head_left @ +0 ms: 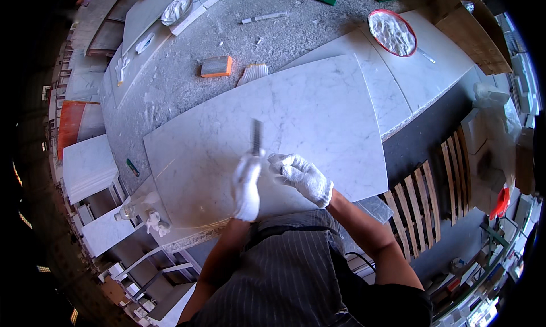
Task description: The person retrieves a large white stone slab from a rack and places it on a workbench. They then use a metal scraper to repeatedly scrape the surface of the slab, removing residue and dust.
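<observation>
Both my hands wear white knitted gloves and meet above a pale, grey-veined marble slab [284, 99]. My left hand [245, 187] is closed round a thin grey blade-like tool [257, 138] that points away from me; motion smears its outline, so its exact kind is unclear. Just to the right, almost touching it, is my right hand [304, 178], its thumb and fingers pinched together. Whatever lies between those fingertips, if anything, is too blurred to name.
Beyond the slab lie an orange-sided block [216, 67], a ribbed white piece [253, 73] and a white marker-like stick [264, 18] on a dusty grey surface. A red-rimmed bowl holds white paste [392, 33]. Wooden pallets [415, 210] stand right, a cardboard box [472, 34] far right.
</observation>
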Available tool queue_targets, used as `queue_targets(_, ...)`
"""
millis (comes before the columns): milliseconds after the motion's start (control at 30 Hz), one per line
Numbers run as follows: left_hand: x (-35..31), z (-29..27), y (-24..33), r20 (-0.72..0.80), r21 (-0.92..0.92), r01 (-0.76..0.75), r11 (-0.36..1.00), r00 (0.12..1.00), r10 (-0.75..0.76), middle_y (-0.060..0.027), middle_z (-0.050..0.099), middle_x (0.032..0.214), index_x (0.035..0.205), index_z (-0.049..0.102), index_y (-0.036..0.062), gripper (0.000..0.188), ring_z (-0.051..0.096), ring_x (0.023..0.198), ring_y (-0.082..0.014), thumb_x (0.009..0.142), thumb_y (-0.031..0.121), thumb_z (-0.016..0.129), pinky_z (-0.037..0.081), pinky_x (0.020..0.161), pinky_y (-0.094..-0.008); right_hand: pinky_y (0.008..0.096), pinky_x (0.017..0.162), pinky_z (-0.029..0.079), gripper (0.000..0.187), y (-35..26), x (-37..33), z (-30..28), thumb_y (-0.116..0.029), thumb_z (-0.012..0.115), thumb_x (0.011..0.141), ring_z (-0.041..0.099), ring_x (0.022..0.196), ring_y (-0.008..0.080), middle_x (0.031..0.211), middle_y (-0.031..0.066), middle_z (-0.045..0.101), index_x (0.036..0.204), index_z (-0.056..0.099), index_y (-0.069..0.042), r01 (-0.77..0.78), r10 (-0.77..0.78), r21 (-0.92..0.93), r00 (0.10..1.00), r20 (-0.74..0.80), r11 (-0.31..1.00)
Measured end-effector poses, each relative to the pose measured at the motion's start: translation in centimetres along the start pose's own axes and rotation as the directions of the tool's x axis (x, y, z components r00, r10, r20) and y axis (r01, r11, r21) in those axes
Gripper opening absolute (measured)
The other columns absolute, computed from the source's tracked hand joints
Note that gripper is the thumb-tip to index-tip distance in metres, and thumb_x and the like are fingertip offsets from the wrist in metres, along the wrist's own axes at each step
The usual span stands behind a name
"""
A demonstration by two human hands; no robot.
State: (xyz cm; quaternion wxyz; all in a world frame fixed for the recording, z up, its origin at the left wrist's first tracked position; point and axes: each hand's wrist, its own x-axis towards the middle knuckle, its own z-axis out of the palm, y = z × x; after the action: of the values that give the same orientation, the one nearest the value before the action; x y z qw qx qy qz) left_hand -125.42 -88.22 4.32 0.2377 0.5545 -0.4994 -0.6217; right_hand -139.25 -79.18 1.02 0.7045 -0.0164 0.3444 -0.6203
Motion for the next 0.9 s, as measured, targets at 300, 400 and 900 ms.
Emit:
queue_targets(300,-1.0,2.4,-0.9,0.279,0.424,-0.318,0.848,0.937,0.212,-0.0092,0.066,0.096,0.105,0.066,-0.0003,0.024,0.063,0.085,-0.0176,0.089,0.018,0.065,0.049,0.077,-0.0295,0.0249,0.082,0.048,0.017,-1.1,0.2,-0.2,-0.013,0.060,0.095,0.057,0.091,0.0088,0.097,0.0035,0.065,0.106,0.062,-0.002,0.229,-0.316,-0.379,0.930,-0.186,0.897)
queue_targets(400,-0.9,1.4,0.0,0.459,0.472,-0.346,0.811,0.882,0.109,-0.0077,0.066,0.100,0.104,0.067,-0.0006,0.031,0.064,0.091,-0.0177,0.092,0.027,0.063,0.048,0.078,-0.0307,0.0257,0.073,0.049,0.016,-2.8,-0.4,-0.3,-0.015,0.059,0.095,0.057,0.079,0.0081,0.088,0.0029,0.065,0.104,0.062,-0.002,0.222,-0.353,-0.544,0.924,-0.148,0.809)
queue_targets(900,2.8,0.6,4.1,0.323,0.169,0.058,0.984,0.940,-0.111,-0.0047,0.063,0.097,0.105,0.066,-0.0014,0.018,0.061,0.082,-0.0109,0.088,0.006,0.065,0.049,0.074,-0.0235,0.0274,0.076,0.051,0.013,-4.2,-1.7,-0.5,-0.009,0.062,0.091,0.059,0.083,0.0110,0.094,0.0034,0.064,0.102,0.065,-0.004,0.048,0.045,-0.723,0.993,0.109,0.689)
